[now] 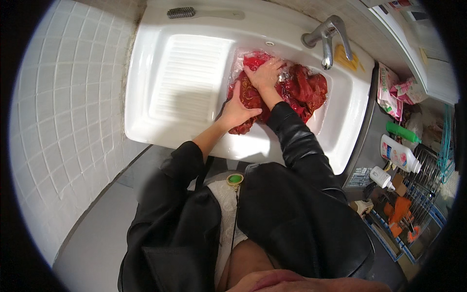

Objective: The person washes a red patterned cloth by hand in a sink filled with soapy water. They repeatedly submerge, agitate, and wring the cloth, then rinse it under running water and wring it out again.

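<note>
A wet red cloth point(306, 87) with a gold pattern lies bunched in the water of a white washing sink point(339, 91). My left hand point(238, 112) grasps its near left part, with the thumb spread away from the fingers. Farther back, my right hand point(265, 75) grips the same cloth close to a brighter red portion; its fingertips are partly hidden by water and fabric. Both hands are wet or close to the water, inside the basin's left half.
Left of the basin is a ribbed washboard point(189, 76). A scrubbing brush point(204, 14) lies on the back ledge. The chrome faucet point(328, 40) stands at the back right, near a yellow cloth point(346, 58). Bottles, including a white one point(397, 153), crowd the right side.
</note>
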`<state>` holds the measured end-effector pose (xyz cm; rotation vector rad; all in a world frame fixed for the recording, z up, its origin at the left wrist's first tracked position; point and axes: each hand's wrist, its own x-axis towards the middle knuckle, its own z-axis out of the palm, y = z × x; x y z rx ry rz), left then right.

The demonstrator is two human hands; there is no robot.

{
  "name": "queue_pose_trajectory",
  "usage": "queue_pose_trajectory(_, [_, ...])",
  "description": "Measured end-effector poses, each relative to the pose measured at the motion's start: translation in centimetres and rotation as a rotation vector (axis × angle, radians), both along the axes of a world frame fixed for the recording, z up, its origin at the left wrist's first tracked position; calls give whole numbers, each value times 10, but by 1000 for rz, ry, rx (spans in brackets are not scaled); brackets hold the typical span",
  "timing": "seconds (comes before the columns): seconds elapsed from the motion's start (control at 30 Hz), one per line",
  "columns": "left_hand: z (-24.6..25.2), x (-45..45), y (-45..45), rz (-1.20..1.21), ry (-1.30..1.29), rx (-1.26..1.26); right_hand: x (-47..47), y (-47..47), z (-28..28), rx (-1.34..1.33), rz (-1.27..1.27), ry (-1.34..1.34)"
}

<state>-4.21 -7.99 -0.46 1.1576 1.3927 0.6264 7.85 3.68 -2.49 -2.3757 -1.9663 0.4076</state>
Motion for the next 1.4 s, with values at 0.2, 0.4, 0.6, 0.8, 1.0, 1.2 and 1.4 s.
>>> queue_pose_trajectory(0.2, [-19,5,11,242,4,-105,48,18,-15,25,38,420])
queue_pose_trajectory(0.4, [-41,26,22,598,-432,-303,74,-68,36,257,119,770])
queue_pose_trajectory(0.6, [-79,21,18,575,-767,-444,24,-130,56,147,301,662])
queue_pose_trajectory(0.8, [-103,18,8,141,207,104,-4,-74,16,82,187,404])
queue_pose_trajectory(1.0, [-97,22,28,265,444,370,-14,3,-25,82,560,157])
queue_pose_trajectory(1.2, [-21,27,10,9,248,-92,12,9,5,239,405,172])
queue_pose_trajectory(1.4, [-21,27,14,206,192,12,25,-3,-7,-16,-91,380])
